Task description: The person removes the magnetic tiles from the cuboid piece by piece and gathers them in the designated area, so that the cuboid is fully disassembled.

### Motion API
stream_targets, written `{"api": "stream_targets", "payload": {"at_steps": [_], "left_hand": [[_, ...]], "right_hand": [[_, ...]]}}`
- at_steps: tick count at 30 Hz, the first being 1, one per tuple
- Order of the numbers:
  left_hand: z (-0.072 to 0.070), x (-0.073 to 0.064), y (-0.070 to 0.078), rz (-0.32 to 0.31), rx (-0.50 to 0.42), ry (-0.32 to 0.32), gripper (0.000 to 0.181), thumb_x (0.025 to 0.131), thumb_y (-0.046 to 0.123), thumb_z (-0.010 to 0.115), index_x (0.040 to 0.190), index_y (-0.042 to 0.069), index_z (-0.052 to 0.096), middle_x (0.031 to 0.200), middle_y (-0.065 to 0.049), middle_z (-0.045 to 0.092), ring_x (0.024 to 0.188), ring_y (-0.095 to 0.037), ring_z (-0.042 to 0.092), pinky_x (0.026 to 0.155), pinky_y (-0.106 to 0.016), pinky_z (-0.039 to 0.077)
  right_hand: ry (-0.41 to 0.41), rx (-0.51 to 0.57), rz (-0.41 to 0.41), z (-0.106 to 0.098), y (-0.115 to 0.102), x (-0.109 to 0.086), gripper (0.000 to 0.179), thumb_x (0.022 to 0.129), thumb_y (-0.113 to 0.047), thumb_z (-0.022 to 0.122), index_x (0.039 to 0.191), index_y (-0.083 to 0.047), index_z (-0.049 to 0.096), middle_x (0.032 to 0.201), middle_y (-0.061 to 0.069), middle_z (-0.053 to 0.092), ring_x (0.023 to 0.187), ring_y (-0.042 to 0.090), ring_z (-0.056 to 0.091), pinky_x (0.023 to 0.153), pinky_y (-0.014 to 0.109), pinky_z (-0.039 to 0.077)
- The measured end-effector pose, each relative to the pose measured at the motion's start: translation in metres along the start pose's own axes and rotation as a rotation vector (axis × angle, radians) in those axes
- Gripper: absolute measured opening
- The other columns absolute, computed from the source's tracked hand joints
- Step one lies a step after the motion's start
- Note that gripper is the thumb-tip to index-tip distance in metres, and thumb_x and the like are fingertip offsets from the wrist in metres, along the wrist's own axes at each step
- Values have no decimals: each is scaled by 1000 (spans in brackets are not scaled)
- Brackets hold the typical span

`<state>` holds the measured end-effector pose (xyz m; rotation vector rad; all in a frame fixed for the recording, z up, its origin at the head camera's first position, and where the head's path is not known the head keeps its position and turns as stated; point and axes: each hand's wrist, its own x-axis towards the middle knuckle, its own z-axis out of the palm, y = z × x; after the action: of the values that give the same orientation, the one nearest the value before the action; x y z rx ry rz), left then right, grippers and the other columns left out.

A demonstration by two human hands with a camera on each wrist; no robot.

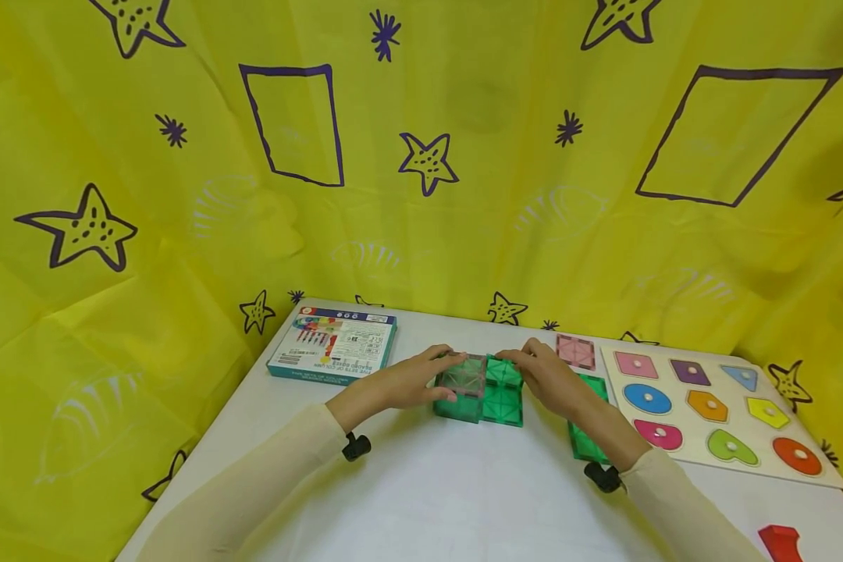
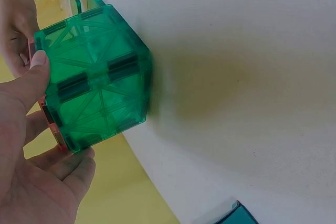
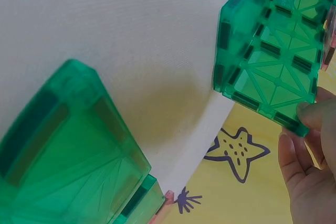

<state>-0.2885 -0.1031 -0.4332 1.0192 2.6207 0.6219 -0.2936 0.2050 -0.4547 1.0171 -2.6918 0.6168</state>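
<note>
My left hand grips a small box of translucent green magnetic tiles, thumb on the near side and fingers round the far side. A pink magnetic tile lies across the box's top, its edge showing at the thumb in the left wrist view. On the box's right side stands a green tile panel of two squares. My right hand pinches this panel's upper right corner between thumb and fingers. More green tiles stand beside the right forearm, partly hidden by it.
A loose pink tile lies behind the right hand. To the right is a white shape-puzzle board with colourful knobbed pieces. A flat toy box lies at the back left. Near the front right is a red piece. Yellow patterned cloth surrounds the table.
</note>
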Motion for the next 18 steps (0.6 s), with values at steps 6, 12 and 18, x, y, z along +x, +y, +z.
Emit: {"api": "stream_targets", "payload": {"at_steps": [6, 12, 18], "left_hand": [[0, 0, 1, -4, 10, 1, 76, 106, 44, 62, 170, 24, 26, 171, -16, 26, 150, -33, 43, 120, -49, 42], [-1, -1, 2, -8, 17, 6, 76, 106, 43, 63, 170, 23, 26, 171, -16, 26, 150, -33, 44, 120, -49, 42], [-1, 0, 3, -11, 17, 5, 76, 106, 43, 62, 170, 24, 26, 171, -16, 27, 148, -32, 45, 120, -49, 43]], "right_hand": [[36, 41, 7, -1, 4, 2, 42, 101, 8, 64, 139, -9, 68, 93, 2, 49, 75, 12, 44, 64, 22, 44], [116, 83, 71, -10, 13, 2, 41, 101, 9, 63, 140, -3, 66, 90, 5, 45, 68, 13, 39, 61, 22, 37], [109, 61, 120, -22, 23, 6, 42, 103, 6, 62, 144, -1, 63, 90, 8, 45, 68, 15, 36, 59, 23, 36]]}}
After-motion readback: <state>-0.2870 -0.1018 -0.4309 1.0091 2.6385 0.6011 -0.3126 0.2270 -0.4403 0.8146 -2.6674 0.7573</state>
